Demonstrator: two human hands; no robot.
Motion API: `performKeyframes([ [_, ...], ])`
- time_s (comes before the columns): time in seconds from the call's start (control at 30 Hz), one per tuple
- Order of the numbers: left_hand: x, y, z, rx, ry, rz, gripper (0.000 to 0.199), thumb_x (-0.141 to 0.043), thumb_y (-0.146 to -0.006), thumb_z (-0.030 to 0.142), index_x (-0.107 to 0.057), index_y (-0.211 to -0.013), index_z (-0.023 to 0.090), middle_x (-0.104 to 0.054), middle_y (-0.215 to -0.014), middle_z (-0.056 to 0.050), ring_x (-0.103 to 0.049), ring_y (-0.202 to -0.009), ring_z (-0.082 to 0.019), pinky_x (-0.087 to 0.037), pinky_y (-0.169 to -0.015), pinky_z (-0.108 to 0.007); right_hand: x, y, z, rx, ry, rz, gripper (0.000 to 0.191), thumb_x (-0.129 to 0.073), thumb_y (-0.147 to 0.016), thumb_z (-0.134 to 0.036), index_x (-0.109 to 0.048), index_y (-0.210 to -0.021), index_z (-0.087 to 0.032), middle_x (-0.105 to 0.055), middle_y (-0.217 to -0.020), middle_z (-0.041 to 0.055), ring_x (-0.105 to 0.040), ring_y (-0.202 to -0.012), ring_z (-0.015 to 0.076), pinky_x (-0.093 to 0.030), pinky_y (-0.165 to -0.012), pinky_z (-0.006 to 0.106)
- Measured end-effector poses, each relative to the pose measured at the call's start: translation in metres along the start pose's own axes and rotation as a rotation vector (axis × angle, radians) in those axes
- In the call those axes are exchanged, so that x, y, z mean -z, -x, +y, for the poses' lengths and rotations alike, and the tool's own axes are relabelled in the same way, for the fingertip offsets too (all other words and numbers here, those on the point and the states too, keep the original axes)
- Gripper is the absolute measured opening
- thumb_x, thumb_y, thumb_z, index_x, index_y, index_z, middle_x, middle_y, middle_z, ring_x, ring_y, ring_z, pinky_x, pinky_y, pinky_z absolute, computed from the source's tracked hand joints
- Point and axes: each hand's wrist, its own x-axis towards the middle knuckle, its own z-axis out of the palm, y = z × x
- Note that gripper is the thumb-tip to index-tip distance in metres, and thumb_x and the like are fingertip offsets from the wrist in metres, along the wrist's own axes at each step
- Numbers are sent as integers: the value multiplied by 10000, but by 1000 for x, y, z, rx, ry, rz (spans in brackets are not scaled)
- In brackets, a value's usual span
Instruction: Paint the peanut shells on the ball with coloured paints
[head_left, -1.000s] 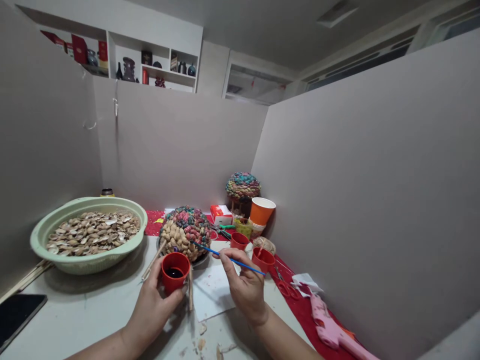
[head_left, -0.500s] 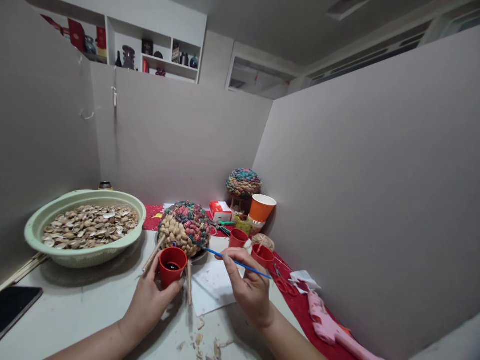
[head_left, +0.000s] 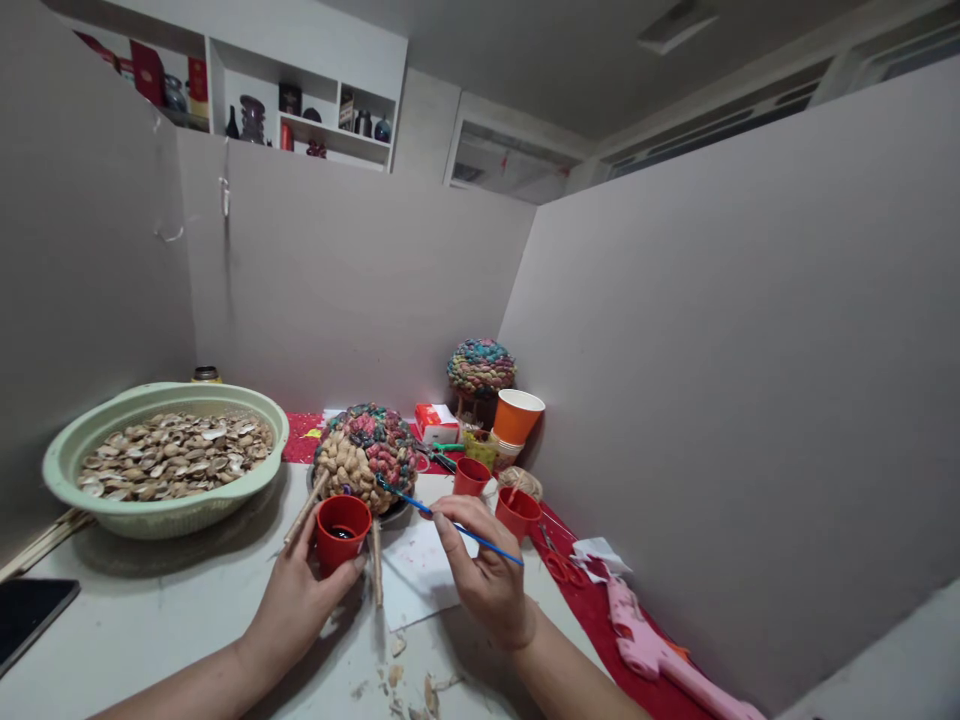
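Observation:
My left hand [head_left: 307, 597] is wrapped round a red cup [head_left: 343, 545] with dark liquid in it. Between the fingers of my right hand [head_left: 487, 580] is a blue paintbrush [head_left: 469, 533], its tip touching the shell-covered dome [head_left: 365, 455]. Pink, green and dark paint covers the dome's top and right, while the front left is bare tan. Its pieces look like nutshells. Two wrapped sticks [head_left: 377, 565] jut from it towards me, and a dark bowl sits partly hidden beneath. White paper [head_left: 420, 570] lies under my right hand.
To the left stands a green basin [head_left: 67, 470] of shells, with a phone [head_left: 34, 615] nearer. Red cups [head_left: 472, 475], orange-and-white cups [head_left: 517, 415], a painted dome [head_left: 481, 367] and red scissors [head_left: 562, 568] are right of centre. A pink glue gun [head_left: 645, 645] lies at the right edge.
The brush tip has shifted left and slightly up on the dome, with my right hand following a little. My left hand still holds the cup; the whole view has shifted slightly.

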Motion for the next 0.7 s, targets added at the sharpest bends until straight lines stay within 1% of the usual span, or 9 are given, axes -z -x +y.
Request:
performKeyframes([
  [0.1, 0, -1, -1, 5, -4, -10, 753, -706, -744, 393, -453, -1396, 114, -536, -1442, -218, -582, -1262, -349, -415, -1109, -507, 2, -1, -1, 33, 11, -27, 180, -586, -873, -64, -670, -923, -214, -731, -815, 63, -686, -756, 206, -548, -708, 355],
  [0.23, 0, -1, 1, 34, 6, -21, 740, -714, -736, 378, -466, -1385, 121, -589, -1386, -207, -580, -1263, -350, -408, -1112, -508, 4, -1, -2, 51, 19, -47, 182, -593, -860, -54, -665, -915, -212, -723, -802, 58, -680, -732, 204, -543, -693, 354],
  [0.37, 1, -1, 6, 28, 0, -4, 721, -716, -720, 364, -489, -1362, 129, -564, -1416, -200, -558, -1287, -350, -387, -1127, -500, 2, 2, -1, 40, -2, -2, 234, -597, -861, -37, -673, -981, -223, -735, -861, 64, -698, -802, 215, -563, -730, 361],
  [0.5, 0, 0, 9, 27, -1, -60, 699, -691, -754, 384, -465, -1364, 129, -573, -1401, -197, -578, -1267, -336, -411, -1110, -485, -2, 7, 3, 41, -26, -24, 291, -595, -865, -19, -677, -1039, -238, -749, -932, 66, -706, -877, 218, -564, -795, 368],
  [0.6, 0, 0, 8, 25, -6, -67, 697, -687, -764, 399, -455, -1368, 139, -578, -1397, -190, -589, -1252, -333, -427, -1094, -484, -4, 7, 5, 38, -27, -45, 272, -592, -872, -23, -671, -1029, -231, -745, -926, 68, -701, -873, 212, -559, -798, 368],
  [0.7, 0, -1, 5, 41, -5, -59, 722, -695, -747, 407, -455, -1373, 137, -576, -1397, -195, -589, -1250, -340, -428, -1090, -492, -2, 5, 5, 52, -10, -63, 230, -586, -873, -30, -660, -988, -215, -732, -878, 62, -690, -813, 202, -551, -756, 358],
])
